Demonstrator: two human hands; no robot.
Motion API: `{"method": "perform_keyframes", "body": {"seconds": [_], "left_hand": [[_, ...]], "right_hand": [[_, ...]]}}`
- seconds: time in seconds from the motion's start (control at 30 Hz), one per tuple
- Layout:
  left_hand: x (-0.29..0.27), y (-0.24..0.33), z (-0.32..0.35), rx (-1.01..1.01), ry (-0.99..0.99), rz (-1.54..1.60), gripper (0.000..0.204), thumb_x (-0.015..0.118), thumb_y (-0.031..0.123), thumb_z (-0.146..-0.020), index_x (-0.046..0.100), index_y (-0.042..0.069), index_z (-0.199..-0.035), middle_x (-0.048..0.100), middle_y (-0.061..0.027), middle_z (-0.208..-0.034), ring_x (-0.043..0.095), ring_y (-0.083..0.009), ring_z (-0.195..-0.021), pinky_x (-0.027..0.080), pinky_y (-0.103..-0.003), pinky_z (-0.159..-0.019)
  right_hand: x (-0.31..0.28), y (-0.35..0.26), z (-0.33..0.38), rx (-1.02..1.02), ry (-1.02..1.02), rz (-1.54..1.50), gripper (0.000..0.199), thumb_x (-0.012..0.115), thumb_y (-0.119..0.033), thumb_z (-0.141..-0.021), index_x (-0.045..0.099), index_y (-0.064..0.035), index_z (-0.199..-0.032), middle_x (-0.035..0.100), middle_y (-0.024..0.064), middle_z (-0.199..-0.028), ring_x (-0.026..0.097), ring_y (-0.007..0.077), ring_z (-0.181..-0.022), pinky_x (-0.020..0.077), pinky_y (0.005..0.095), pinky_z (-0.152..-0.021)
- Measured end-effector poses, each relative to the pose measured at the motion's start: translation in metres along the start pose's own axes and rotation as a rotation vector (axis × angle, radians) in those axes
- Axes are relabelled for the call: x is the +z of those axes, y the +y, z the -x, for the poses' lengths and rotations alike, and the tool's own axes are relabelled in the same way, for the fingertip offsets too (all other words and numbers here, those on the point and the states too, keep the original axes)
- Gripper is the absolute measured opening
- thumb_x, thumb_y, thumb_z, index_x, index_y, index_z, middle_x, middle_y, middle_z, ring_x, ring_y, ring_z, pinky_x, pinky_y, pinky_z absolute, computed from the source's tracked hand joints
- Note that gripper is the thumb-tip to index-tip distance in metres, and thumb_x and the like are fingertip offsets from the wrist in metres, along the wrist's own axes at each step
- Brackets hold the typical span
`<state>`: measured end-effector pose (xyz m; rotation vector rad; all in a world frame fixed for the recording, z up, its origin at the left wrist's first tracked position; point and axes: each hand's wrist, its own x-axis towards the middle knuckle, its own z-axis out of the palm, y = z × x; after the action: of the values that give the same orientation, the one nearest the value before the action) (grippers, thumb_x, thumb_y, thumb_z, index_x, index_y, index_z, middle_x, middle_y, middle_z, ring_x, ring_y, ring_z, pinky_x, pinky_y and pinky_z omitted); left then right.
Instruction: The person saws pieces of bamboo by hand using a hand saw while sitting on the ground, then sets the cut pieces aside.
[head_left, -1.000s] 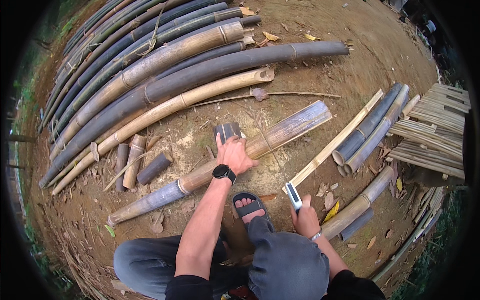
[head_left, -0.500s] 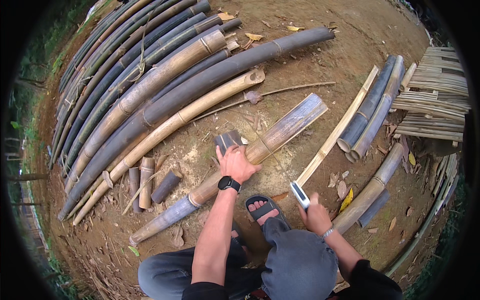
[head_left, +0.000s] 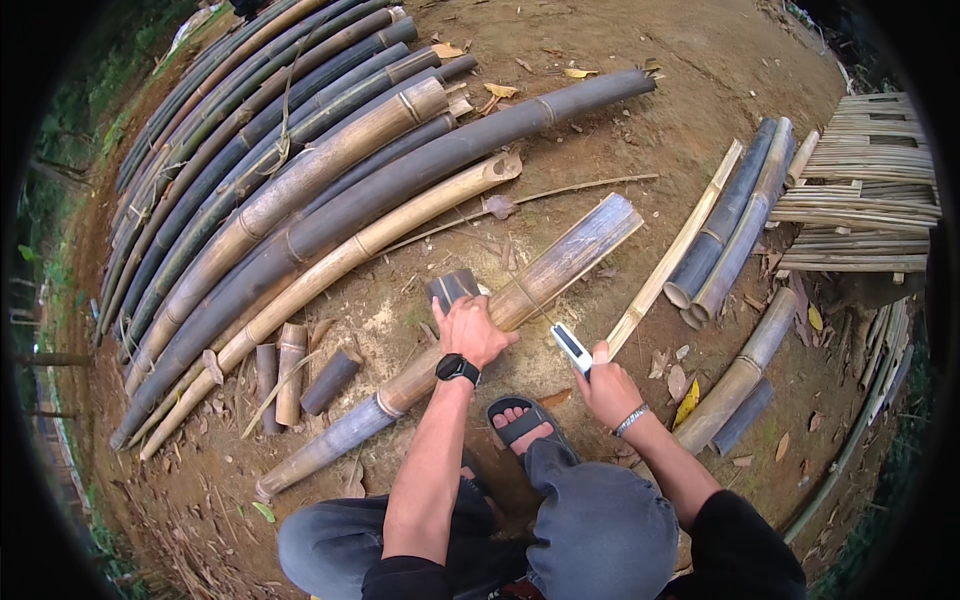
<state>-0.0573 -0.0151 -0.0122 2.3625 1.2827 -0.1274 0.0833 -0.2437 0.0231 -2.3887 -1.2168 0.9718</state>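
Note:
A thick bamboo pole (head_left: pixel 410 377) lies slantwise in front of me, its far end purplish and cut lengthwise. My left hand (head_left: pixel 474 334) is closed over the pole's middle, pressing down from above. A short dark bamboo piece (head_left: pixel 454 284) sits by its fingertips, partly hidden by the hand. In my right hand (head_left: pixel 611 393) is a hand saw with a white and dark handle (head_left: pixel 571 347), gripped with curled fingers. Its thin blade crosses the pole beyond my left hand. Pale sawdust (head_left: pixel 535 352) lies scattered on the soil around the pole.
Long bamboo poles (head_left: pixel 330 222) are stacked at the left. Short offcuts (head_left: pixel 331 382) lie nearer. On the right are a split strip (head_left: pixel 672 252), two dark poles (head_left: pixel 722 232), a thicker pole (head_left: pixel 745 372) and a slatted bamboo stack (head_left: pixel 860 190). My sandalled foot (head_left: pixel 522 420) is close to the pole.
My right hand and the saw have moved forward and left, bringing the handle closer to the pole. My left hand stays on the pole.

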Motion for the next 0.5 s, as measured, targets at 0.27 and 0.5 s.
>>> {"method": "perform_keyframes", "body": {"seconds": [0.27, 0.5], "left_hand": [[0.001, -0.006, 0.0, 0.008, 0.012, 0.034, 0.067, 0.079, 0.053, -0.06, 0.071, 0.003, -0.102, 0.073, -0.0175, -0.106, 0.061, -0.0295, -0.119, 0.019, -0.063, -0.118], [0.005, -0.016, 0.004, 0.013, 0.071, 0.037, 0.069, 0.079, 0.054, -0.059, 0.072, 0.002, -0.105, 0.073, -0.0172, -0.105, 0.061, -0.0301, -0.118, 0.019, -0.063, -0.117]], "right_hand": [[-0.003, -0.002, 0.022, 0.001, 0.049, 0.064, 0.042, 0.062, -0.025, -0.097, 0.036, 0.005, -0.112, 0.063, 0.034, -0.073, 0.064, 0.0531, -0.07, 0.0518, 0.0598, -0.062], [0.014, 0.028, 0.054, 0.042, 0.047, -0.031, 0.043, 0.063, -0.022, -0.096, 0.036, 0.0064, -0.112, 0.063, 0.0341, -0.073, 0.063, 0.0532, -0.071, 0.051, 0.0583, -0.06]]}}
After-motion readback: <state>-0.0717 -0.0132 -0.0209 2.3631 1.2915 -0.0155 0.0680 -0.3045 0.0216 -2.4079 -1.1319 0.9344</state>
